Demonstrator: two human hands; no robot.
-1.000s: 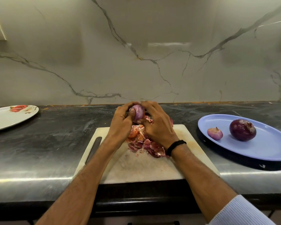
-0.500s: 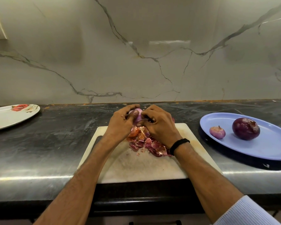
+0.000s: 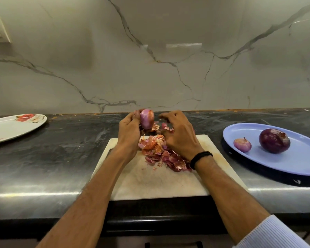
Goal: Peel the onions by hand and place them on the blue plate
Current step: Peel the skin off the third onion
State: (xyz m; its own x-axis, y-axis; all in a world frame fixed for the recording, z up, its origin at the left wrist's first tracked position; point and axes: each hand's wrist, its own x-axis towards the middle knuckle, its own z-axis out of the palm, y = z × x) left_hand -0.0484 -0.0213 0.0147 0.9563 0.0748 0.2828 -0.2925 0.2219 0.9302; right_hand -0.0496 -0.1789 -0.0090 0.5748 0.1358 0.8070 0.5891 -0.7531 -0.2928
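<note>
While your left hand (image 3: 128,133) grips the half-peeled onion (image 3: 146,121) above the cutting board (image 3: 159,181) and your right hand (image 3: 179,138) pinches a skin scrap (image 3: 167,127) beside it, drop that scrap, then strip the orange patch before the blue plate (image 3: 302,156).

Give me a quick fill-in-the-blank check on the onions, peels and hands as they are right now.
1. The onion being peeled is gripped by the ____ hand.
2. On the blue plate, the large purple onion lies to the ____ of the small onion.
3. The pile of peels lies on the ____.
Missing words: left; right; cutting board.
</note>
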